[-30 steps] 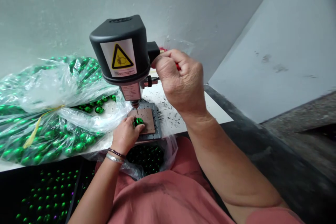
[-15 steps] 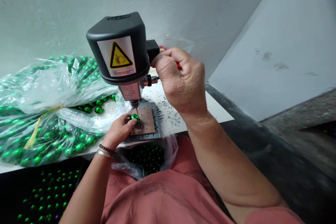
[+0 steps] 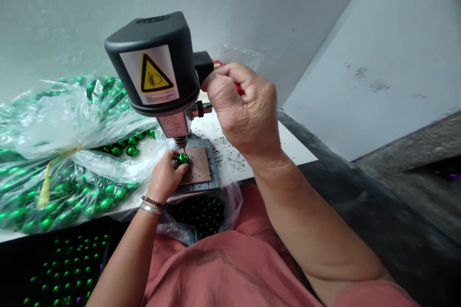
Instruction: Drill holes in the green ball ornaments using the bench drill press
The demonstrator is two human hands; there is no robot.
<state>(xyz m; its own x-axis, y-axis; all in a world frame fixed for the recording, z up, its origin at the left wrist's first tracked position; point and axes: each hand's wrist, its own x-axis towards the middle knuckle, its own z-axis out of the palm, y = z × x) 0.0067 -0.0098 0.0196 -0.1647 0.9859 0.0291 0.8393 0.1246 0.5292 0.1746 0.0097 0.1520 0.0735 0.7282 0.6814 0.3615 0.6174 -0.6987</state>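
A shiny green ball is pinched between the thumb and fingers of my left hand. It sits right under the bit of a small bench drill press, over a brown board on the grey slotted base. Whether the bit has entered the ball is too small to tell. My right hand is closed around the red-ended feed handle at the drill's right side; most of the handle is hidden by the fingers.
Clear plastic bags full of green balls cover the table's left. Loose green balls lie beside them. Dark shavings dot the white tabletop. An open bag of balls hangs at my lap; more show in a dark container lower left.
The green ball and my left hand have shifted slightly, and the ball is now closer beneath the bit, with less of the bit showing. My right hand keeps hold of the handle.
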